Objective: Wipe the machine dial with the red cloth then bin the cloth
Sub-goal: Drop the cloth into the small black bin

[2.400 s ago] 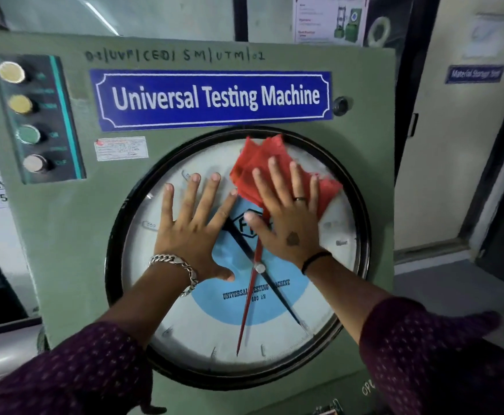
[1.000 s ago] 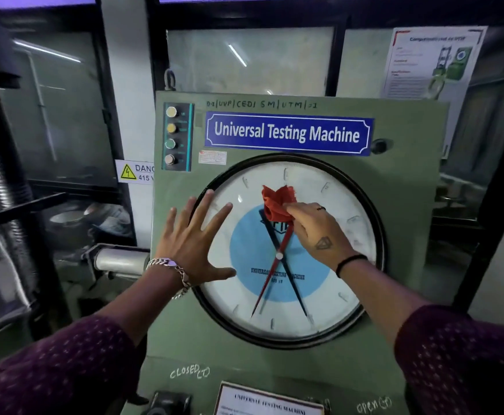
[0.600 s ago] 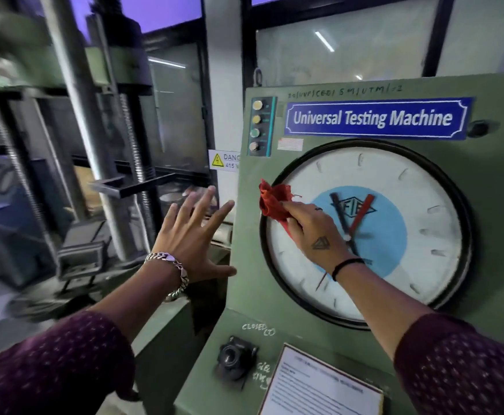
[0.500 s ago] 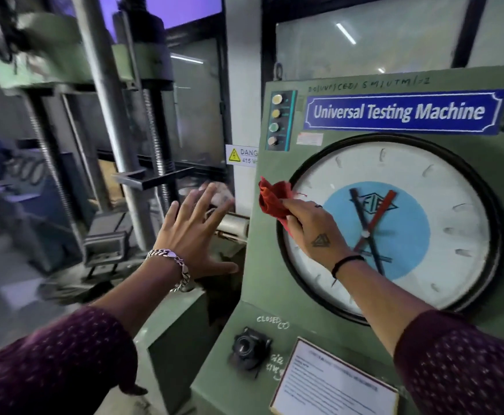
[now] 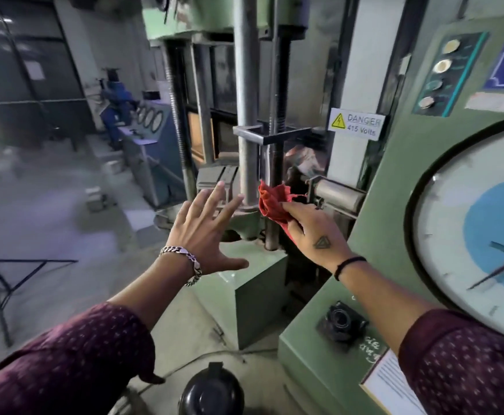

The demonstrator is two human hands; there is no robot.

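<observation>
Fingers of the right hand are clenched around the bunched red cloth, which is held in the air left of the green machine cabinet, clear of the dial at the frame's right edge. Beside it, the left hand, wearing a chain bracelet, is spread wide with nothing in it, in front of the steel columns of the testing frame.

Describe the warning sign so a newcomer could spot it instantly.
Start at the big round dial on the green cabinet at right. Left of the cabinet, on a pale pillar, hangs the warning sign: white, with a yellow lightning triangle, reading "DANGER 415 Volts".
</observation>
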